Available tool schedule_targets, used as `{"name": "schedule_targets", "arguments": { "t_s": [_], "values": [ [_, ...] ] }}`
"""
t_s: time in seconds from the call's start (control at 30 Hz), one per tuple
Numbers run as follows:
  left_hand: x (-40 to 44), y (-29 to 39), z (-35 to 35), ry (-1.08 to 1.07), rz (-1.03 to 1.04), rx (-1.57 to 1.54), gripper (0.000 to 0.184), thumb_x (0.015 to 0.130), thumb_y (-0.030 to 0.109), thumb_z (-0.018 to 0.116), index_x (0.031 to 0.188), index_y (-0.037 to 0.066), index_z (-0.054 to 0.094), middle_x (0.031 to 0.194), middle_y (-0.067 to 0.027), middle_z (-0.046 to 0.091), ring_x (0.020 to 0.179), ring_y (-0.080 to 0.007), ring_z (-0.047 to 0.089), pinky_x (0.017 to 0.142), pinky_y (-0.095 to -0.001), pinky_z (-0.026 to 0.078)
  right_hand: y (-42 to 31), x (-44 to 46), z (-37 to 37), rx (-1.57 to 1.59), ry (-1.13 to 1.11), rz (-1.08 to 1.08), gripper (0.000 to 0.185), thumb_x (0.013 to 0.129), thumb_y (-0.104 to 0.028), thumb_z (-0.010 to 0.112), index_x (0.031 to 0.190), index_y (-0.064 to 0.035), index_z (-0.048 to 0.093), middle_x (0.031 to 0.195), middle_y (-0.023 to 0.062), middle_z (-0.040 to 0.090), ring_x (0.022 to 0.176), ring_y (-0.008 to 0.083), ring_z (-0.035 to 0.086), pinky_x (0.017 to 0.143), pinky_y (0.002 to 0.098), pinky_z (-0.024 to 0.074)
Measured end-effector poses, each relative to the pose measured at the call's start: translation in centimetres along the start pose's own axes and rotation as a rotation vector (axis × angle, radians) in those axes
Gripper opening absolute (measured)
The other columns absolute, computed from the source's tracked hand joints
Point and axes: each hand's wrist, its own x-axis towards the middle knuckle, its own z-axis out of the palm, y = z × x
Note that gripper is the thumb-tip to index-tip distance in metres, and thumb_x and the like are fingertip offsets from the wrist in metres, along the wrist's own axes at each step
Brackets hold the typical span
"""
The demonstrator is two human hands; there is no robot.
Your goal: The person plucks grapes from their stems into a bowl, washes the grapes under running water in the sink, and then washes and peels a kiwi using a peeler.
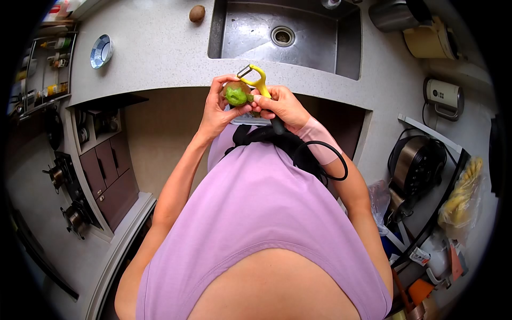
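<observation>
A partly peeled kiwi (235, 96) sits in the fingers of my left hand (215, 113), bright green flesh showing on the side facing me and brown skin around it. My right hand (289, 109) is closed around a yellow Y-shaped peeler (260, 81), whose metal blade points up and left above the kiwi. The right thumb and index finger pinch close to the kiwi's right side, near a small greenish piece of peel. Just below the hands, the pale rim of a container (253, 121) shows, mostly hidden.
Another brown kiwi (197, 14) lies on the counter left of the steel sink (250, 48). A blue-and-white bowl (101, 52) rests farther left. At right are a cream appliance (444, 98) and a dark metallic appliance (418, 165). A black cable (341, 165) loops by my right forearm.
</observation>
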Motion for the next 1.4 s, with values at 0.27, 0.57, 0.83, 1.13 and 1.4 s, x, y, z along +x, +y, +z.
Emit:
{"name": "schedule_targets", "arguments": {
  "t_s": [0.27, 0.57, 0.83, 1.13, 1.4],
  "values": [
    [-0.2, 0.7, -0.4, 0.010, -0.086, -0.195, 0.058, 0.083, 0.013, 0.073, 0.130, 0.008, 0.040, 0.126, -0.0091, 0.053, 0.100, -0.0179, 0.061, 0.082, -0.0281, 0.049, -0.7, -0.3, -0.6, 0.240, -0.004, -0.001, 0.018, 0.091, -0.014, 0.061, 0.102, 0.0002, 0.059, 0.084, 0.0026, 0.060, 0.067, 0.0045, 0.051, 0.053, 0.0167, 0.0382],
    [0.0, 0.5, -4.3, 0.140, -0.048, -0.080, 0.067, 0.085, 0.035, 0.071, 0.135, 0.005, 0.038, 0.127, -0.0139, 0.056, 0.088, -0.0152, 0.061, 0.074, -0.0254, 0.047, 5.0, 1.0, -5.3, -1.028, 0.276, -0.204, 0.022, 0.082, -0.018, 0.069, 0.085, 0.0021, 0.060, 0.075, 0.0184, 0.062, 0.066, 0.0282, 0.060, 0.063, 0.0350, 0.0459],
    [-0.1, 1.4, -3.8, 0.037, -0.109, -0.142, 0.080, 0.088, 0.059, 0.055, 0.143, 0.005, 0.034, 0.116, -0.0101, 0.059, 0.091, -0.0125, 0.054, 0.077, -0.0264, 0.044, 6.6, 1.7, -6.1, -1.101, 0.224, -0.252, 0.027, 0.086, -0.023, 0.065, 0.091, 0.0035, 0.061, 0.082, 0.0216, 0.061, 0.078, 0.0379, 0.059, 0.070, 0.0417, 0.0455],
    [0.8, 3.1, -1.9, -0.011, -0.119, -0.253, 0.077, 0.089, 0.061, 0.050, 0.139, 0.005, 0.038, 0.116, -0.0073, 0.056, 0.092, -0.0120, 0.055, 0.077, -0.0253, 0.042, -3.7, -3.3, 1.7, -1.129, 0.263, -0.197, 0.050, 0.087, -0.022, 0.065, 0.133, -0.0138, 0.048, 0.103, 0.0181, 0.062, 0.094, 0.0363, 0.059, 0.075, 0.0401, 0.0474],
    [2.6, 5.9, 1.2, 0.005, -0.015, -0.223, 0.069, 0.092, 0.056, 0.049, 0.136, 0.003, 0.041, 0.112, -0.0063, 0.054, 0.092, -0.0101, 0.050, 0.080, -0.0263, 0.043, -8.0, -4.3, 6.3, -1.295, 0.411, -0.666, 0.044, 0.086, -0.024, 0.065, 0.129, -0.0204, 0.054, 0.084, 0.0080, 0.051, 0.072, 0.0246, 0.060, 0.064, 0.0365, 0.0496]
  ]
}}
